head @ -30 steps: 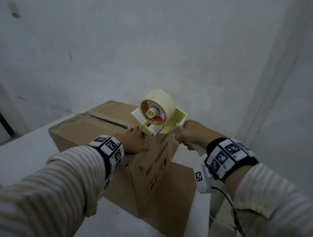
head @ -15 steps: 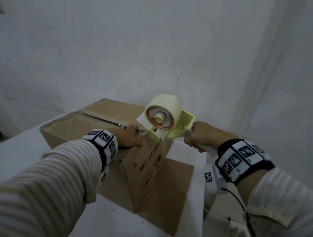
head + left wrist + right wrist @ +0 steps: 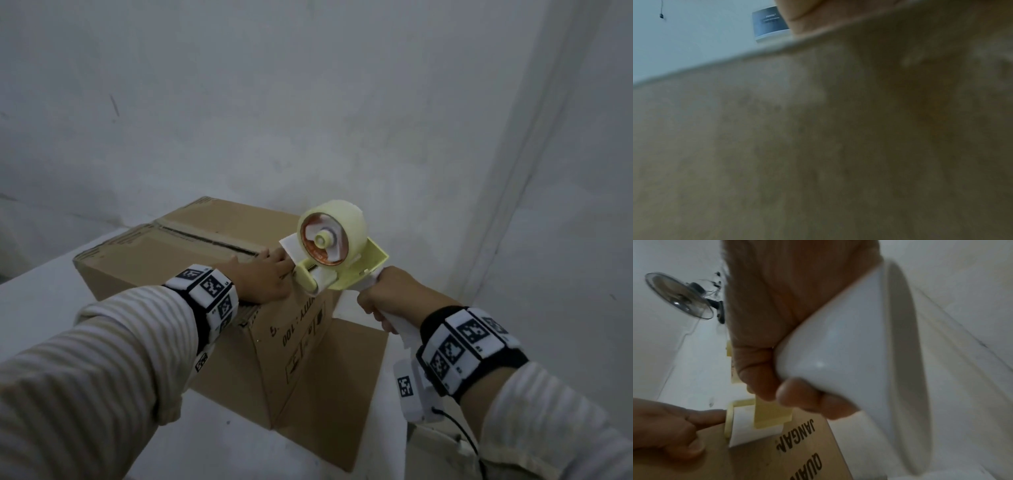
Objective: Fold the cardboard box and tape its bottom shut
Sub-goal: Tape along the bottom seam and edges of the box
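Cardboard box (image 3: 191, 253) under flat left hand (image 3: 263, 279); right hand (image 3: 390, 294) gripping tape dispenser (image 3: 334, 253) at its near edge

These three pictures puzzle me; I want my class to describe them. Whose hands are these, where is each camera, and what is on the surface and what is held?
No machine here: a person wears one camera on the head and one on each wrist. The head view looks down on a brown cardboard box standing on a white surface, its top seam untaped. The left hand lies on the box top beside the seam. The right hand grips the white handle of a pale yellow tape dispenser, whose front end is at the box's near top edge. The left wrist view is mostly blurred cardboard. The right wrist view shows fingers round the handle.
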### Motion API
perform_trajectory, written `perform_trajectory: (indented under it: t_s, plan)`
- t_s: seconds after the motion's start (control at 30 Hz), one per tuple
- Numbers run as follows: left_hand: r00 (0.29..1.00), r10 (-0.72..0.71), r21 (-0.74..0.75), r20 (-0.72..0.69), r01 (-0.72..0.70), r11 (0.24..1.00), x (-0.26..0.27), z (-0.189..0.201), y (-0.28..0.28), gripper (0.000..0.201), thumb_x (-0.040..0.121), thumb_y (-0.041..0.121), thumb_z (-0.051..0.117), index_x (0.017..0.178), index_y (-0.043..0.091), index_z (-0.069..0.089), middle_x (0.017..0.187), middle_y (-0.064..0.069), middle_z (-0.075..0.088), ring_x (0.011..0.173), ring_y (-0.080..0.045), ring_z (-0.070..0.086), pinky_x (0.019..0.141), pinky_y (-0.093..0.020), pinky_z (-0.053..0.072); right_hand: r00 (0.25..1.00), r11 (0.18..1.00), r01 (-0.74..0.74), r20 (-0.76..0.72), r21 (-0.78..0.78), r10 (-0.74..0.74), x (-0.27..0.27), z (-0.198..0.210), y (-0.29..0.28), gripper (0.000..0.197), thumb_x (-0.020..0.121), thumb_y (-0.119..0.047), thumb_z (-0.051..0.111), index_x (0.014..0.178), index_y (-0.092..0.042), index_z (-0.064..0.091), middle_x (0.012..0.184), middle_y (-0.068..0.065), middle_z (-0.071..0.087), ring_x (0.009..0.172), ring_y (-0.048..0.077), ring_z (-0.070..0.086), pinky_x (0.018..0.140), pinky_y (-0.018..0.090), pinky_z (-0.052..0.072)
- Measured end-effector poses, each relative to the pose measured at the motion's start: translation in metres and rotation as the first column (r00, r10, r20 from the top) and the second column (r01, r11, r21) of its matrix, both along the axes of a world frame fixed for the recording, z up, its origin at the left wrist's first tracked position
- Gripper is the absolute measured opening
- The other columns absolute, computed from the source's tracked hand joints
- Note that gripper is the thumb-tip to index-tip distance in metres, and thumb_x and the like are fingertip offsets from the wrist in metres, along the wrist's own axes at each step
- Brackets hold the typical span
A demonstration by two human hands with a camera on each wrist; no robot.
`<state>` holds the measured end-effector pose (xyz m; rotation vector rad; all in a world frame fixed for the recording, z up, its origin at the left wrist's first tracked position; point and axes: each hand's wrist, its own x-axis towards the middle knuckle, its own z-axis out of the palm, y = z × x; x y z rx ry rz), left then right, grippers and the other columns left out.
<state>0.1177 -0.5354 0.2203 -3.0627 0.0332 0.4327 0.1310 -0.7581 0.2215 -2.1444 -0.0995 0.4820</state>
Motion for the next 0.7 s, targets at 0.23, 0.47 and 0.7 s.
perform_trajectory:
  t_s: [0.23, 0.47, 0.7]
  plan:
    - [1.000, 0.029, -0.022, 0.011, -0.029, 0.999, 0.001, -0.004, 0.003, 0.062, 0.093, 0.041, 0.033, 0.145, 0.048, -0.001, 0.159, 0.000, -0.003, 0.145, -0.033, 0.006, 0.109, -0.066, 0.017, 0.996, 0.996, 0.081, -0.049, 0.020, -0.080, 0.000, 0.002, -0.011, 0.016, 0.073, 0.004, 0.050, 0.075, -0.009, 0.041, 0.053, 0.006, 0.033, 0.038, 0.016, 0.026, 0.043, 0.023, 0.025]
    - [0.999, 0.017, -0.037, -0.036, -0.018, 0.999, 0.002, 0.004, -0.004, 0.058, 0.091, 0.032, 0.041, 0.144, 0.043, 0.020, 0.158, -0.006, 0.008, 0.145, -0.037, 0.010, 0.114, -0.056, 0.023, 0.982, 0.978, 0.177, 0.041, 0.115, -0.183, 0.004, 0.017, -0.011, 0.014, 0.070, 0.003, 0.052, 0.073, -0.007, 0.043, 0.056, 0.009, 0.035, 0.044, 0.018, 0.030, 0.048, 0.029, 0.026]
    - [0.989, -0.030, -0.046, -0.145, 0.024, 0.999, -0.008, 0.032, -0.015, 0.040, 0.097, 0.034, 0.039, 0.136, 0.032, 0.047, 0.154, -0.004, 0.022, 0.143, -0.032, 0.020, 0.116, -0.035, 0.017, 0.988, 0.987, 0.105, 0.103, 0.121, -0.118, 0.003, 0.039, 0.010, 0.008, 0.079, 0.001, 0.054, 0.077, -0.004, 0.048, 0.062, 0.012, 0.038, 0.047, 0.020, 0.032, 0.046, 0.026, 0.028]
